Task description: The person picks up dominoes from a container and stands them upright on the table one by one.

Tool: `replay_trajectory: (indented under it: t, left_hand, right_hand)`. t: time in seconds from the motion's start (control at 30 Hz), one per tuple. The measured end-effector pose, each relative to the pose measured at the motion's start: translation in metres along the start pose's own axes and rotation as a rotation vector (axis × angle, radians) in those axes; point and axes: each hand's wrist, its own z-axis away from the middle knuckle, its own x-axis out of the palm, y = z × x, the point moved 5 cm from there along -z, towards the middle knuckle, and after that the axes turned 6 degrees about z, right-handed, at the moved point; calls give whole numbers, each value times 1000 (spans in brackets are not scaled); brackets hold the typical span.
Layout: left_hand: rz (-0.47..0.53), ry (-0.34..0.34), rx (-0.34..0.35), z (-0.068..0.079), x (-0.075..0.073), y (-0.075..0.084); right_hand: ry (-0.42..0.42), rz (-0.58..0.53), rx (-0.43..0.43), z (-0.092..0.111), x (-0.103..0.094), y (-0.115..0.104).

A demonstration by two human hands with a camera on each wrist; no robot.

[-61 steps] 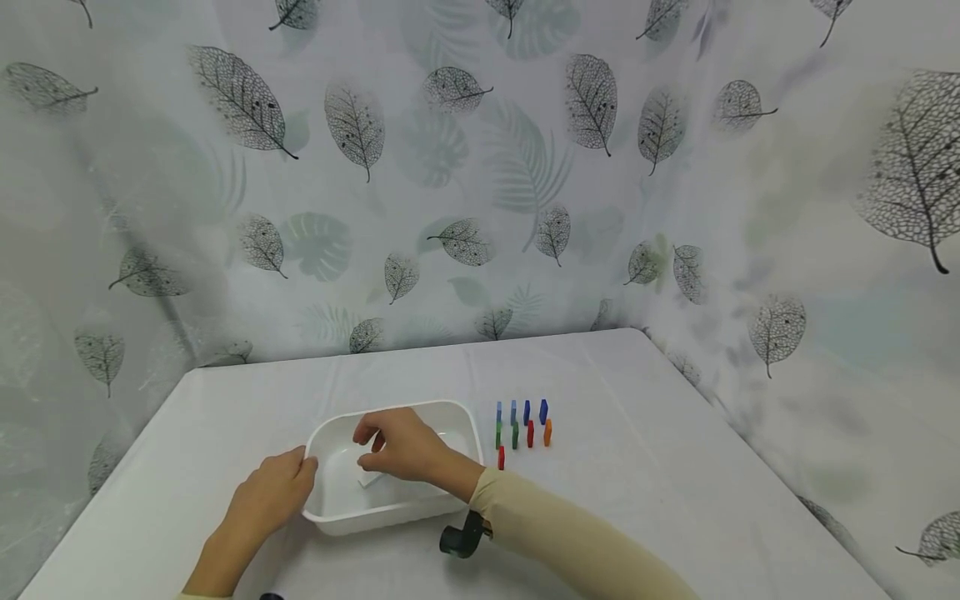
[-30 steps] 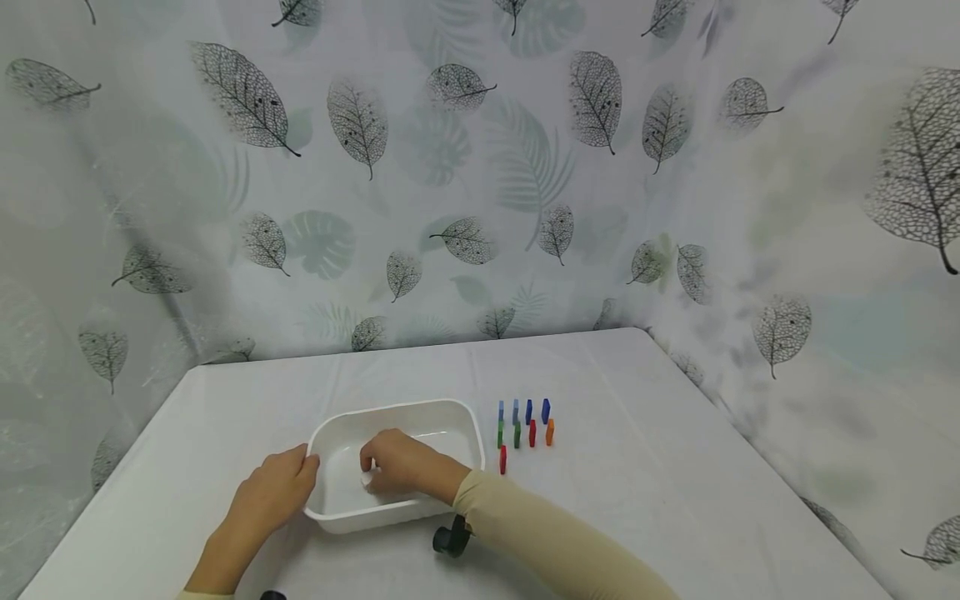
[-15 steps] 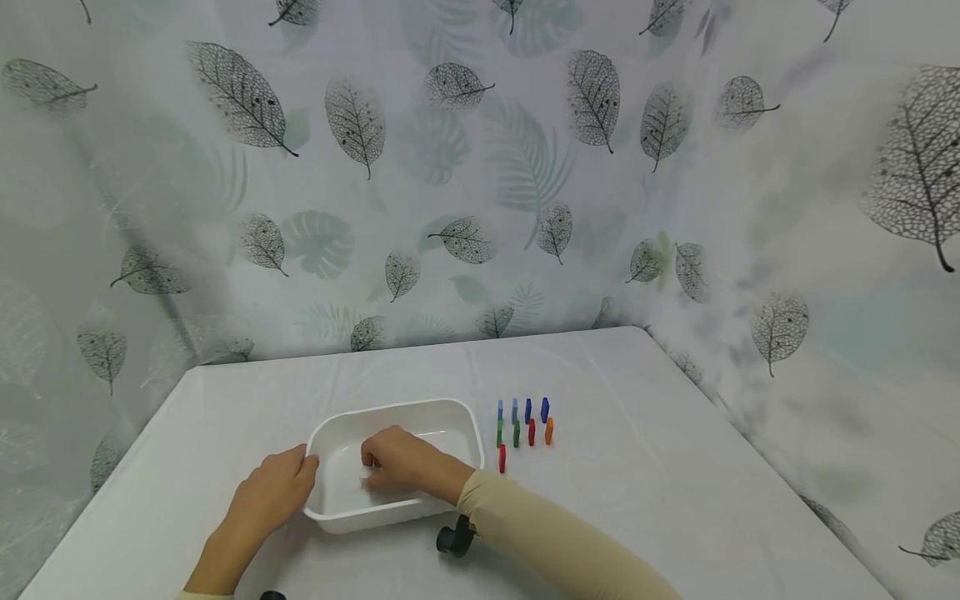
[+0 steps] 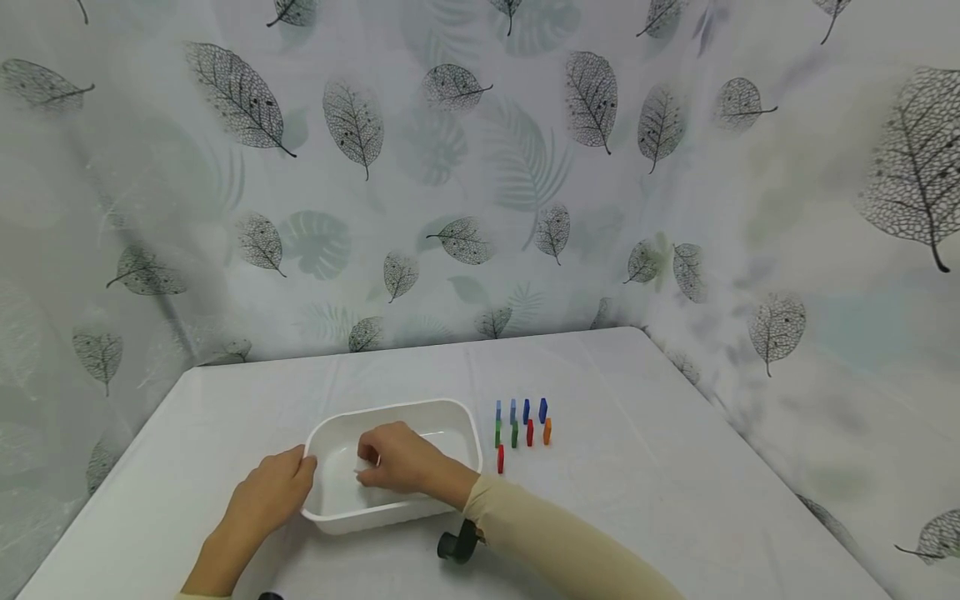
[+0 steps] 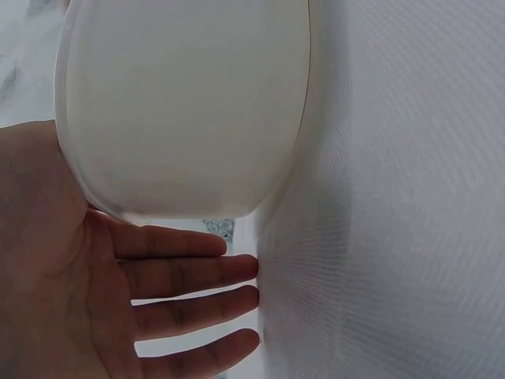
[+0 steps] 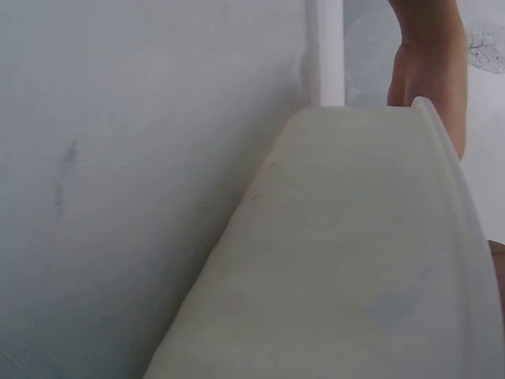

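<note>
A white rectangular plastic tray [image 4: 390,510] stands on the white-covered table. My left hand [image 4: 272,492] holds its left end, thumb at the rim. In the left wrist view the fingers [image 5: 189,272] of that hand reach straight down outside the tray wall, tips at the table; the thumb is hidden. Inside the tray my right hand [image 4: 401,458] pinches a small flat white piece [image 4: 362,466] between thumb and fingers, low over the tray floor. Most of the piece is hidden by the hand. The right wrist view is mostly filled by the tray's outer side wall [image 6: 347,237].
Right of the tray, small coloured tiles stand on edge in rows: several blue ones [image 4: 543,411], green ones [image 4: 514,434], red ones [image 4: 501,459] and an orange one [image 4: 547,432]. A leaf-patterned curtain [image 4: 465,167] encloses the table's back and sides.
Two seconds ago the white piece lay on the tray floor below my right hand. The hand lowered and took hold of it, then rose slightly. My left hand stays at the tray.
</note>
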Motion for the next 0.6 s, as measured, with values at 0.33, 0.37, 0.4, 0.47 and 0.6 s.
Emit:
replay_trajectory:
  t: [0.33,0.37,0.4,0.47,0.6]
  left_hand:
    - [-3,-3,-11,-1,1,-1]
    - [-4,-3,-11,-1,1,-1]
    - [-5,-3,-11,-1,1,-1]
    - [-7,-2,-11,-1,1,-1]
    - [-6,-1,-13,-1,0,-1]
  right_hand:
    - [76,-113,18,10,-19,1]
    - [78,-130,22,12,-21,2]
    - [81,-147,23,13,-23,2]
    - [94,-178,23,15,-26,4]
    - [116,-239,36,20,-33,7]
